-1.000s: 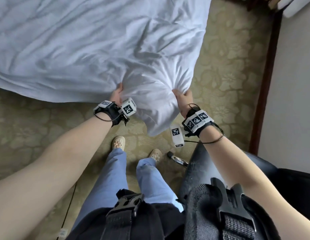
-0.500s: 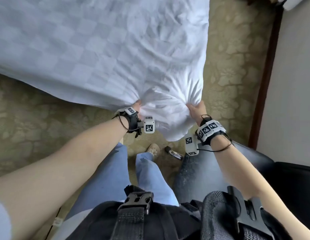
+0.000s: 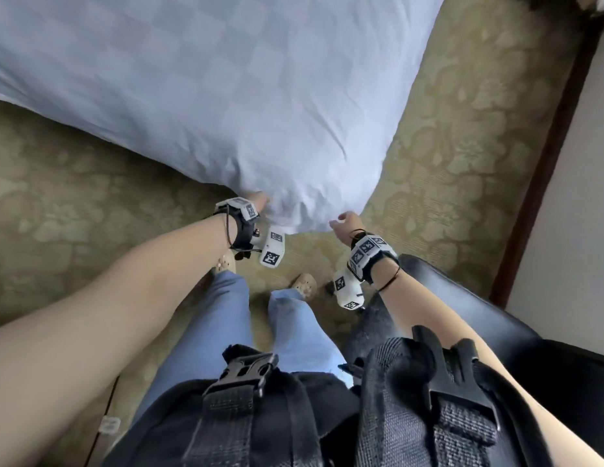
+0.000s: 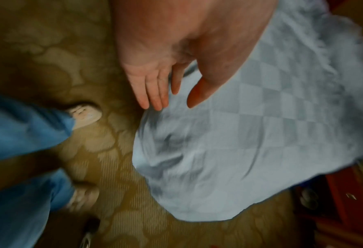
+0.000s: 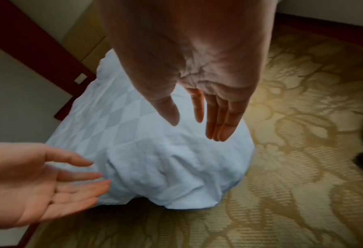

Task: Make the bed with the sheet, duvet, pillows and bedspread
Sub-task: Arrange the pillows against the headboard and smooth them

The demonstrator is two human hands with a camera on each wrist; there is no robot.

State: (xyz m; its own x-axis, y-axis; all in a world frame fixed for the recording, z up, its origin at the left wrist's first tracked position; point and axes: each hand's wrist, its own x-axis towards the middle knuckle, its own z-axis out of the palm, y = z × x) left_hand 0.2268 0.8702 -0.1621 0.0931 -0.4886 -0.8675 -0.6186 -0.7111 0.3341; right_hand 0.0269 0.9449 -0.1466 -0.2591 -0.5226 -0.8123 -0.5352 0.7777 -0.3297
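Observation:
A white duvet [image 3: 226, 96] with a woven check pattern spreads over the upper part of the head view, and its near corner hangs down towards the carpet. My left hand [image 3: 260, 199] is at the left side of that corner and my right hand [image 3: 344, 224] at the right side. In the left wrist view the left hand [image 4: 155, 94] shows a flat palm with straight fingers beside the duvet [image 4: 250, 134]. The right hand [image 5: 210, 117] hovers over the bunched corner [image 5: 155, 159] with fingers straight, and the left hand [image 5: 49, 181] is spread beside it. Neither hand holds cloth.
Olive floral carpet [image 3: 462, 146] lies around the corner. A dark wooden skirting [image 3: 546, 163] and a pale wall run along the right. A black seat [image 3: 462, 298] stands by my right arm. My feet [image 3: 304, 284] are just below the corner. Red-brown furniture [image 4: 346, 201] is nearby.
Both hands gripped the bunched duvet corner and pulled it towards me. Now both have let go and spread out, and the duvet lies smoother and flatter.

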